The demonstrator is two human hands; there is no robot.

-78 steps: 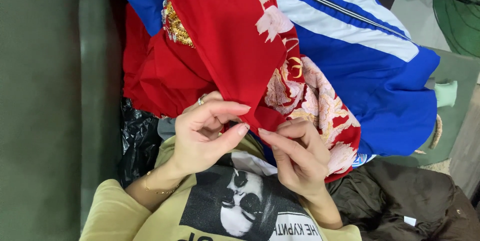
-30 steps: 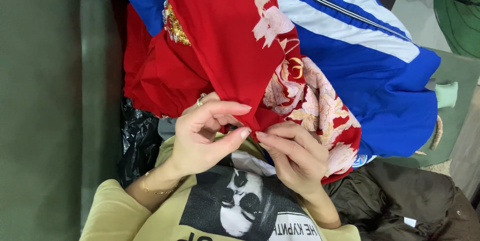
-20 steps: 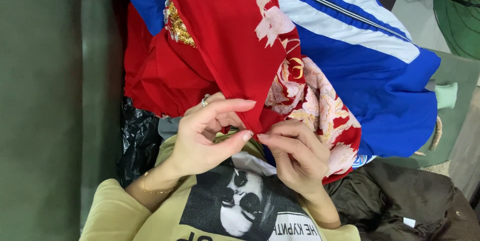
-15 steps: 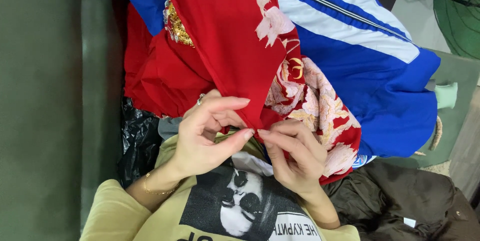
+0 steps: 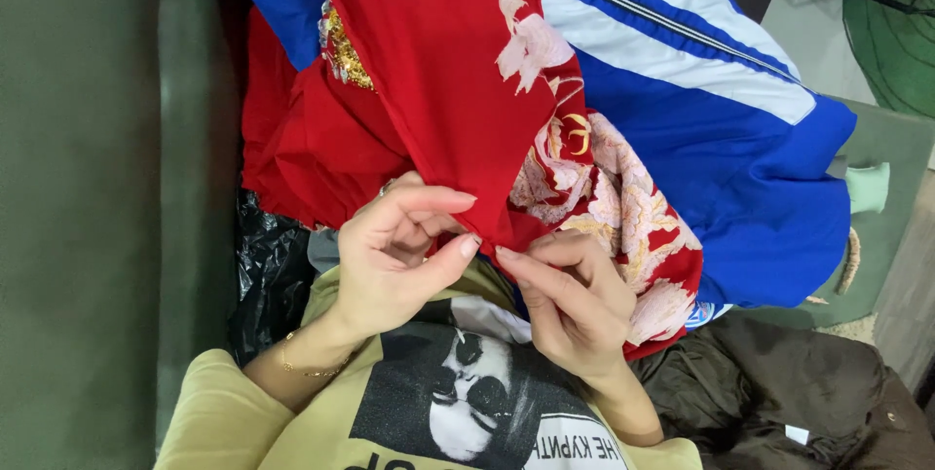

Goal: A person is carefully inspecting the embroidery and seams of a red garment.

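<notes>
Head view looked down into the person's lap. Left hand (image 5: 394,261) had thumb and forefinger closed on the lower edge of the red patterned garment (image 5: 458,90), other fingers curled loosely behind; a ring showed on one finger and a thin gold bracelet (image 5: 307,370) sat on that wrist. Right hand (image 5: 570,309) was just beside it, fingertips nearly touching the left thumb, fingers together and pressed on the same hem; couldn't tell whether the right thumb was under the cloth. The red garment hung down from the top of frame to the hands, with pale pink floral print and a gold embroidered patch (image 5: 341,46) near its upper left. More of the same red fabric, densely printed in cream and pink, bunched right of the right hand. Behind it lay a blue jacket with white stripes (image 5: 721,119), running from top centre to the right. A black plastic bag (image 5: 268,280) sat left of the left wrist, against the green sofa (image 5: 88,207). A dark brown jacket (image 5: 799,392) lay lower right, touching the red fabric's lower edge. The person wore a tan printed t-shirt (image 5: 292,431), visible at the bottom.
</notes>
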